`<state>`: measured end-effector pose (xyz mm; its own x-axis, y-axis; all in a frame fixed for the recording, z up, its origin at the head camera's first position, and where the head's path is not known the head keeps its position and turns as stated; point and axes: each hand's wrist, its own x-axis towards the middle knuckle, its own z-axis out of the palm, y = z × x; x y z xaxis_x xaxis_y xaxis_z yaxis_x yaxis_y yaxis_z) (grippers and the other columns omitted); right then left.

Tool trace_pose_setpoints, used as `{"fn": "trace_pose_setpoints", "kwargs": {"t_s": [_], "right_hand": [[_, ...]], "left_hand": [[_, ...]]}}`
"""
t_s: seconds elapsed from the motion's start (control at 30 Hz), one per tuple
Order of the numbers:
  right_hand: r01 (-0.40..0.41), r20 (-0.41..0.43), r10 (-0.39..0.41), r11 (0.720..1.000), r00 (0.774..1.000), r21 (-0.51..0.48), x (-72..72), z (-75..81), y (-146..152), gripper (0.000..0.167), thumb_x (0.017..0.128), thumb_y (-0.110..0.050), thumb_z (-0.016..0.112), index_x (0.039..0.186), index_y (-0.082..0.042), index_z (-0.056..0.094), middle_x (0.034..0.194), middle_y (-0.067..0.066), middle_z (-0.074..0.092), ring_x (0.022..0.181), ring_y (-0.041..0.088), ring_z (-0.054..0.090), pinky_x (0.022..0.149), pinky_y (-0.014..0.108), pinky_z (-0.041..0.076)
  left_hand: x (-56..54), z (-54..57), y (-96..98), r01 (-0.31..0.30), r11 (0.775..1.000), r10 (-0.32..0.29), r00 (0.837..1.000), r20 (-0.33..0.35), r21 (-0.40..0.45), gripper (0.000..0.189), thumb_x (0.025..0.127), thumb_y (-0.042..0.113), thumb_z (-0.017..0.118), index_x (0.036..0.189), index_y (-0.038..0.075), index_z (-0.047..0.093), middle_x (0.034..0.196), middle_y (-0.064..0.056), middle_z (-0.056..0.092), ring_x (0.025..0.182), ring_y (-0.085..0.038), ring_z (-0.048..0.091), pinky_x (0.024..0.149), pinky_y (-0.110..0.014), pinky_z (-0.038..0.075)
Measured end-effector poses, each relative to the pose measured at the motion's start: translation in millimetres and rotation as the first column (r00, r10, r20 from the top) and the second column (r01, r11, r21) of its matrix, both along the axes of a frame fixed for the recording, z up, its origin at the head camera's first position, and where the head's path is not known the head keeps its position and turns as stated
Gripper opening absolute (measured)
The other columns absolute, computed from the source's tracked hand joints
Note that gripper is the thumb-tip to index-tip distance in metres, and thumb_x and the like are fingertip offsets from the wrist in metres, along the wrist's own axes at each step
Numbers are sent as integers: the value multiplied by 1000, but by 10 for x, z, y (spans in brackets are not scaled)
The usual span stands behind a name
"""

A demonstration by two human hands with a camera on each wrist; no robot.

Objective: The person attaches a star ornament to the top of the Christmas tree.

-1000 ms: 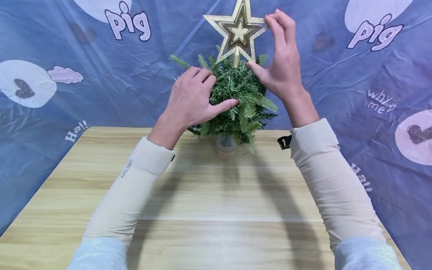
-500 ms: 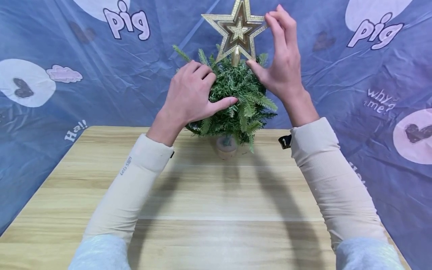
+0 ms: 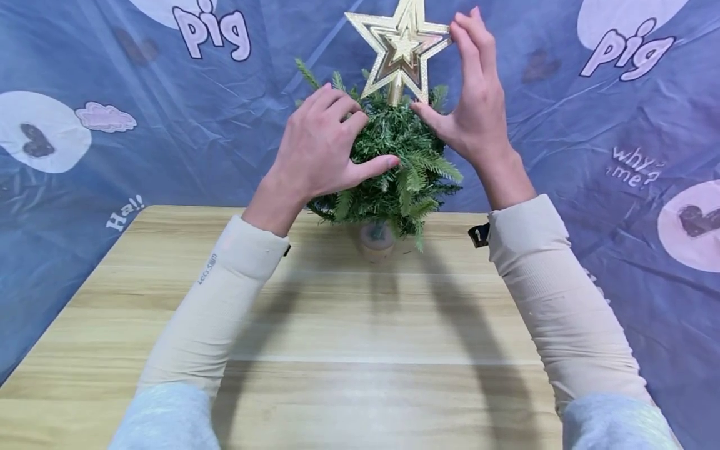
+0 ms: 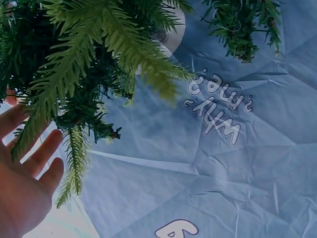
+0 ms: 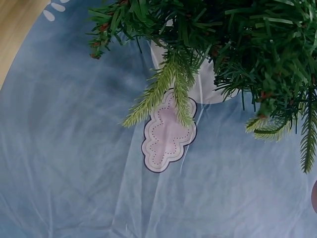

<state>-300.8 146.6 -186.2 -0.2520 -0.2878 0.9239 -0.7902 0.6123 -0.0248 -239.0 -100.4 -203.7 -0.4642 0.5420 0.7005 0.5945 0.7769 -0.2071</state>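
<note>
A small artificial Christmas tree (image 3: 394,140) stands in a round pot (image 3: 377,240) near the table's far edge. On its top sits a gold star tree topper (image 3: 405,47), its stem going down into the foliage. My right hand (image 3: 480,106) holds the star by its right side, fingertips at the right point and thumb by the lower right point. My left hand (image 3: 323,140) rests against the tree's left side, thumb stretched across the front. In the left wrist view its fingers (image 4: 42,153) reach loosely among the green branches (image 4: 79,59). The right wrist view shows mostly branches (image 5: 188,29).
The wooden table (image 3: 382,350) spreads out in front of the tree. Behind it hangs a wrinkled blue cloth (image 3: 562,137) printed with words and shapes. A black strap (image 3: 479,235) shows by the right cuff.
The star has shifted slightly right and changed its tilt, and its face now shines brighter. My left hand has moved up a little along the tree. The right hand has shifted slightly with the star.
</note>
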Motion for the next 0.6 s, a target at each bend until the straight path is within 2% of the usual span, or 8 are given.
{"fn": "trace_pose_setpoints", "kwargs": {"t_s": [0.33,0.6], "right_hand": [[10,-12,-10,1000,1000,27,11,-2,48,87,76,-15,91,145,11,43,152,22,39,152,22,22,123,31,20],[-18,5,18,999,1000,27,54,9,67,72,84,-14,82,142,11,47,149,23,44,146,26,34,122,31,22]], "left_hand": [[9,11,-63,42,998,-41,999,-34,54,84,83,80,58,107,1,74,111,-15,71,115,-34,60,122,-38,25],[68,18,-225,43,990,-35,997,-62,138,80,83,75,61,106,-1,74,114,-16,70,114,-35,59,111,-44,41]]}}
